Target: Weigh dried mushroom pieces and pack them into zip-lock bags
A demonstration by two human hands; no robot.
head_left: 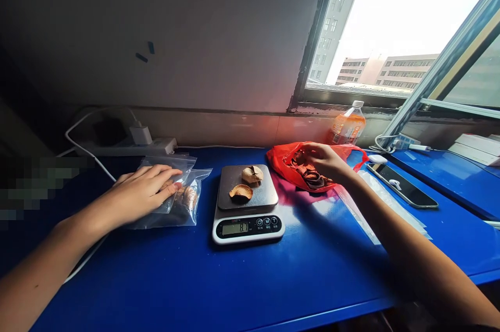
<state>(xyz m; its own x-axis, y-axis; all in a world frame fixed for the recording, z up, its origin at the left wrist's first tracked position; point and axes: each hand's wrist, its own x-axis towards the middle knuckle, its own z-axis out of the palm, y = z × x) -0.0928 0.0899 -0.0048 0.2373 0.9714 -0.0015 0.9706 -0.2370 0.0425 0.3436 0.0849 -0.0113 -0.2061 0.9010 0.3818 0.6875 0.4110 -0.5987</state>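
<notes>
A kitchen scale (248, 228) stands in the middle of the blue table, its display lit. Two dried, brown, shell-like pieces lie on its steel plate (228, 178): a rounded pale one (252, 174) and a curved, hollow one (241, 192). My left hand (146, 191) lies with fingers stretched over clear plastic bags (195, 186) that hold brown dried pieces (189, 198). On the right, my right hand (322, 160) reaches into an open red plastic bag (279, 157) of dark reddish dried pieces (308, 173). Its fingers are bent together, their tips hidden among the pieces.
Flat clear bags (385, 207) lie right of the red bag, beside a phone (406, 186) with white earbuds (395, 184) on it. An orange drink bottle (349, 124) stands by the window. A power strip (160, 145) with a white cable (88, 150) runs along the wall.
</notes>
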